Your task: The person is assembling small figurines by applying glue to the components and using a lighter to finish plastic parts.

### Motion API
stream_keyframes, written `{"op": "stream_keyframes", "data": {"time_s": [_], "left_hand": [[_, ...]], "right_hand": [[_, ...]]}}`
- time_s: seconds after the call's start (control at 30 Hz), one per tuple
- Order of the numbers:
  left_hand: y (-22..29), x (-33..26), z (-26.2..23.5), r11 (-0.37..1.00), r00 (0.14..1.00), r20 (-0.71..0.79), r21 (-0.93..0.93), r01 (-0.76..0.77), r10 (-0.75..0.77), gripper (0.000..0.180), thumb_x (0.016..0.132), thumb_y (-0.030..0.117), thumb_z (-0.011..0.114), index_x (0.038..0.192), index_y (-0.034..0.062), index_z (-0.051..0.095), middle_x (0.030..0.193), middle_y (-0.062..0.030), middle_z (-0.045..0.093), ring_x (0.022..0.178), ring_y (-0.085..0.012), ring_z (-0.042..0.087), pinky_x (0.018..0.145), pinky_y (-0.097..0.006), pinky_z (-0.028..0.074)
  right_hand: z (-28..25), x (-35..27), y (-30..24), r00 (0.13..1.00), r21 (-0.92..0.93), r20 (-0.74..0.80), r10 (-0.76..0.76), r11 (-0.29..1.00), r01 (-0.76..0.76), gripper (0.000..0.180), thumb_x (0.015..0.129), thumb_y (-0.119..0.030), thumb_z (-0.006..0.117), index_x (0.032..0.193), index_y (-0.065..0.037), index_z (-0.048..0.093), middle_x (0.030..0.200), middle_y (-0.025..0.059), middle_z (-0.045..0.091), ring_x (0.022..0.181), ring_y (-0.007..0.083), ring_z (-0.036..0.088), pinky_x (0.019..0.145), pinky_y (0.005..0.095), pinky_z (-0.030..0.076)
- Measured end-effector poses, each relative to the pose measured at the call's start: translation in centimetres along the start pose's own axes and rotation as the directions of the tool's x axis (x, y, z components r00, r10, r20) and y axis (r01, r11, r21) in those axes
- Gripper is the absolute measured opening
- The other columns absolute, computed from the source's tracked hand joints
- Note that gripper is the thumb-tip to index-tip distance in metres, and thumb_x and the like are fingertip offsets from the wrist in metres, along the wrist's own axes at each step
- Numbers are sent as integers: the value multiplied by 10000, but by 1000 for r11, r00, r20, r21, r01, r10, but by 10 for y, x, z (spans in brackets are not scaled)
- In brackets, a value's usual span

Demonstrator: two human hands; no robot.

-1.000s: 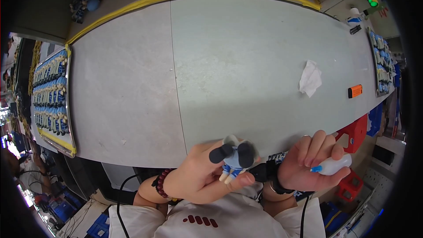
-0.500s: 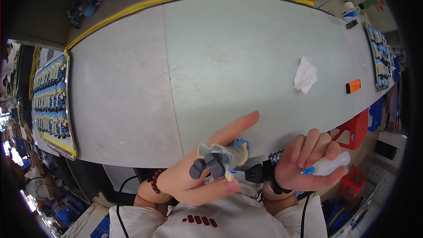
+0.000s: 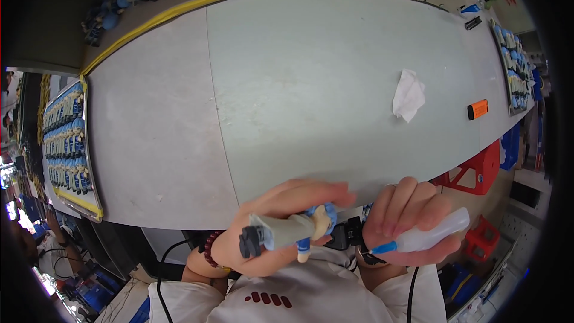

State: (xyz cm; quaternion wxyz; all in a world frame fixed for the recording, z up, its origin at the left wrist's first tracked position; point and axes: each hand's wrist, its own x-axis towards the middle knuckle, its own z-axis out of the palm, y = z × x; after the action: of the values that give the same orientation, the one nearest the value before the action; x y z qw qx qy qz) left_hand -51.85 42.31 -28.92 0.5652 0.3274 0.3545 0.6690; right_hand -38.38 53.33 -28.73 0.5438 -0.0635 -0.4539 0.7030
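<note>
My left hand (image 3: 266, 204) is closed round a small figurine (image 3: 288, 231) with blue hair, a pale grey robe and dark shoes. The figurine lies on its side across the palm, head toward the right and shoes toward the left. To the right, my right hand (image 3: 405, 210) grips a translucent white squeeze bottle (image 3: 435, 233) with a blue nozzle. That nozzle points down and left, apart from the figurine. Both hands are in front of my body, over the table's near edge.
A tray (image 3: 92, 155) with rows of similar figurines stands left; another tray (image 3: 510, 72) is far right. A crumpled white tissue (image 3: 409, 96) and an orange box-shaped item (image 3: 478, 109) lie on the table (image 3: 311, 84). A red stool (image 3: 478, 170) stands beside it.
The figurine has turned, its soles no longer facing me so directly. My left index finger has drawn in. My right hand has shifted slightly left, tilting the bottle's nozzle lower.
</note>
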Motion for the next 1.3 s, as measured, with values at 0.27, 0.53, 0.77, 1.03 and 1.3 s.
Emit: {"op": "stream_keyframes", "data": {"time_s": [0.27, 0.53, 0.77, 1.03, 1.3], "left_hand": [[-7, -1, -3, 993, 997, -2, 90, -80, 81, 425, 782, 208, 641, 1068, -63, 482, 1038, -197, 541, 841, -200, 568, 735, -308, 455], [0, 0, 6, 992, 979, -198, 125, -22, 46, 365, 775, 208, 651, 980, -63, 517, 1000, -191, 547, 906, -230, 561, 754, -330, 452], [-1, 5, 8, 996, 986, -155, -64, 60, -70, 287, 808, 196, 560, 969, -14, 451, 785, -123, 492, 609, -151, 489, 550, -276, 402], [-2, 8, 3, 993, 992, -118, -116, 30, -44, 327, 829, 339, 544, 851, 33, 430, 636, -85, 413, 431, -123, 345, 400, -265, 347], [-4, 0, -5, 983, 996, 23, -160, 93, -91, 268, 754, 113, 403, 1003, 17, 385, 873, -69, 431, 713, -130, 392, 664, -249, 314]], "right_hand": [[-1, -2, -4, 993, -48, 66, 103, 994, -100, 414, 848, -460, 473, 785, -52, 499, 627, 49, 421, 567, 144, 412, 430, 241, 362], [-7, -5, -1, 994, -40, 76, 84, 996, -81, 505, 838, -428, 521, 840, 77, 543, 679, 125, 531, 569, 197, 492, 433, 287, 421], [-2, -5, 3, 997, 53, 10, 72, 996, -72, 521, 837, -452, 505, 828, 68, 540, 720, 123, 532, 582, 187, 483, 430, 270, 420], [-4, -7, 2, 994, -5, 51, 95, 995, -95, 493, 827, -437, 532, 825, 54, 558, 735, 134, 561, 593, 192, 490, 442, 269, 425], [1, -10, 0, 973, -287, 192, 128, 955, -69, 436, 830, -450, 518, 789, -16, 497, 686, 53, 450, 546, 145, 443, 393, 241, 382]]}}
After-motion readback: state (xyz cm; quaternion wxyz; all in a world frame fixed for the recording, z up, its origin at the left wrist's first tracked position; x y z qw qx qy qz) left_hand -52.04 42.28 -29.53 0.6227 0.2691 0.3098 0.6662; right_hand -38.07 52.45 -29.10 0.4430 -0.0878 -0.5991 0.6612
